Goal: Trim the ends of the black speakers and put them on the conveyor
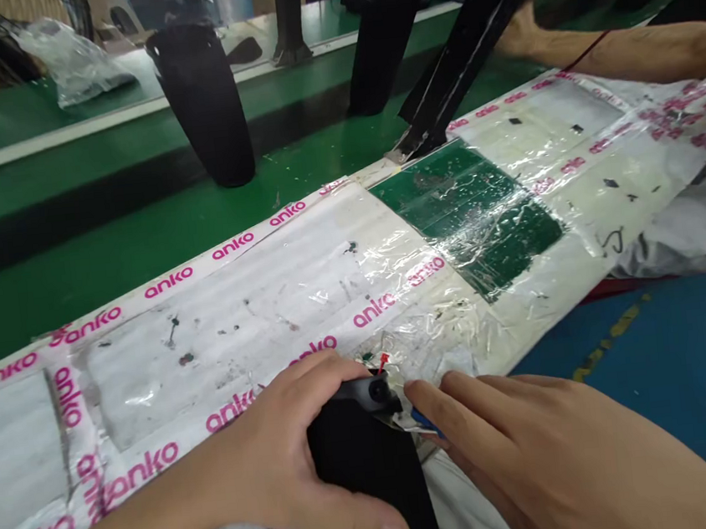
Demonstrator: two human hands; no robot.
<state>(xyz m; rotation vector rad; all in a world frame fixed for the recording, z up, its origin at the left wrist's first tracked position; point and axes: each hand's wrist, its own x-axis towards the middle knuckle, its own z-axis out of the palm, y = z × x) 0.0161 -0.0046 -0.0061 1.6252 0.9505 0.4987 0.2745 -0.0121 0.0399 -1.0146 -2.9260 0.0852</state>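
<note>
My left hand [285, 457] is wrapped round a black plastic part [366, 473] at the near edge of the bench, thumb along its lower side. At the part's top end sits a small round black fitting [377, 391] with thin red and blue wires beside it. My right hand [523, 440] rests just right of that fitting, fingers together and stretched toward it, fingertips touching the wire end. What the right fingers pinch, if anything, is hidden.
The bench edge is covered in white sheet with pink "anko" tape [169, 281] and clear film. Behind it runs a green conveyor [135, 228] carrying black mudguard-like parts [203, 103]. Another person's arm [621, 51] reaches in at the top right. Blue floor [652, 351] lies right.
</note>
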